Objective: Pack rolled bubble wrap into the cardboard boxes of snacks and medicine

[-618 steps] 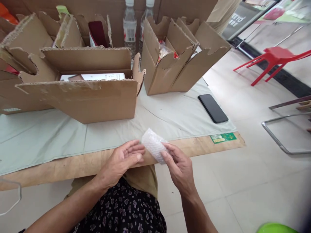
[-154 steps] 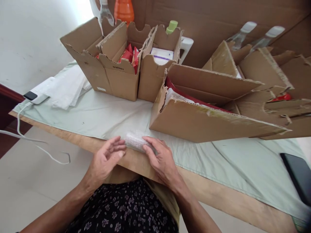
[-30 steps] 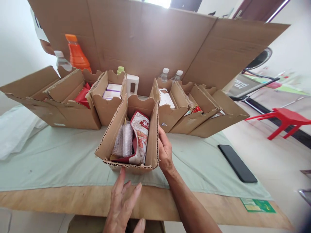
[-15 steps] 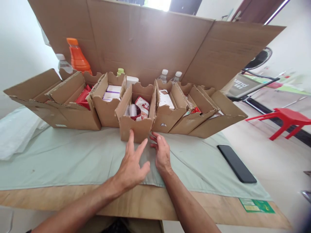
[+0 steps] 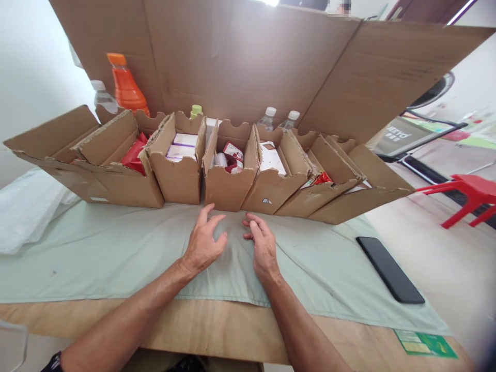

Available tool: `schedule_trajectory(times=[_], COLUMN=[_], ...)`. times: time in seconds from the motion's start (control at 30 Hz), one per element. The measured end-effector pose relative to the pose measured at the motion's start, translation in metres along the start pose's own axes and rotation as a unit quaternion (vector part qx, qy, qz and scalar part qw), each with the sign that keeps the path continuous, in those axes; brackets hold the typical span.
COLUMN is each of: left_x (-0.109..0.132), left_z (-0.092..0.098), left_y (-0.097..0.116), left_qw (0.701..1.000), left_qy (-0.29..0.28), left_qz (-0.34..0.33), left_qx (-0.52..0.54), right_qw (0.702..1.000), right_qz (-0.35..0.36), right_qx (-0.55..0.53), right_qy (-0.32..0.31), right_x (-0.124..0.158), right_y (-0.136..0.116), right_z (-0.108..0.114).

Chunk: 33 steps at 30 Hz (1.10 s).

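My left hand [image 5: 204, 242] and my right hand [image 5: 262, 245] hover side by side over the pale green cloth [image 5: 116, 253], both empty with fingers loosely spread. Just beyond their fingertips stands a small open cardboard box [image 5: 228, 182] in the middle of a row of boxes. Inside it I see a bubble-wrapped bundle [image 5: 219, 159] and a red-and-white packet [image 5: 233, 154]. Neither hand touches the box.
Open boxes [image 5: 176, 175] with red packets and white cartons flank it left and right. A tall cardboard sheet [image 5: 248, 62] stands behind, with an orange bottle [image 5: 124, 85] and water bottles. A black phone [image 5: 389, 268] lies at the right. White bags [image 5: 27, 206] lie at the left; a red stool [image 5: 468, 194] stands on the floor.
The small box went from the table's near side back into the row. Both hands have let go of it and drawn back a little.
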<state>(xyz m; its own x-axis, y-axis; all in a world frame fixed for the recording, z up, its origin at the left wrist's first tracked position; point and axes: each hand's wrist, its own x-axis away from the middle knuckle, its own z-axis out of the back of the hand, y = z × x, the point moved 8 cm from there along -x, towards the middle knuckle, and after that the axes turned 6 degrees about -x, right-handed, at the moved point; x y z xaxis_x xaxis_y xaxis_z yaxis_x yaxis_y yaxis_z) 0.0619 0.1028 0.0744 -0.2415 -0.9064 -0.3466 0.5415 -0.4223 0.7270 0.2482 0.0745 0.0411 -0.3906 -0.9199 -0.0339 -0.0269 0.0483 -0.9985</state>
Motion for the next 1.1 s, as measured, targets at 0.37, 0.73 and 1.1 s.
schedule_trajectory(times=[0.37, 0.73, 1.1], left_x=[-0.015, 0.09, 0.139], left_z=[0.002, 0.061, 0.152], left_y=[-0.001, 0.019, -0.013], left_qw=[1.0, 0.998, 0.981], left_qy=[-0.028, 0.002, 0.172], left_qz=[-0.004, -0.038, 0.024], left_qx=[0.003, -0.058, -0.082], right_qw=[0.993, 0.901, 0.802], right_qz=[0.061, 0.25, 0.244], right_qx=[0.086, 0.279, 0.526], right_qy=[-0.061, -0.22, -0.146], right_x=[-0.01, 0.013, 0.005], right_y=[-0.007, -0.157, -0.16], right_z=[-0.016, -0.149, -0.19])
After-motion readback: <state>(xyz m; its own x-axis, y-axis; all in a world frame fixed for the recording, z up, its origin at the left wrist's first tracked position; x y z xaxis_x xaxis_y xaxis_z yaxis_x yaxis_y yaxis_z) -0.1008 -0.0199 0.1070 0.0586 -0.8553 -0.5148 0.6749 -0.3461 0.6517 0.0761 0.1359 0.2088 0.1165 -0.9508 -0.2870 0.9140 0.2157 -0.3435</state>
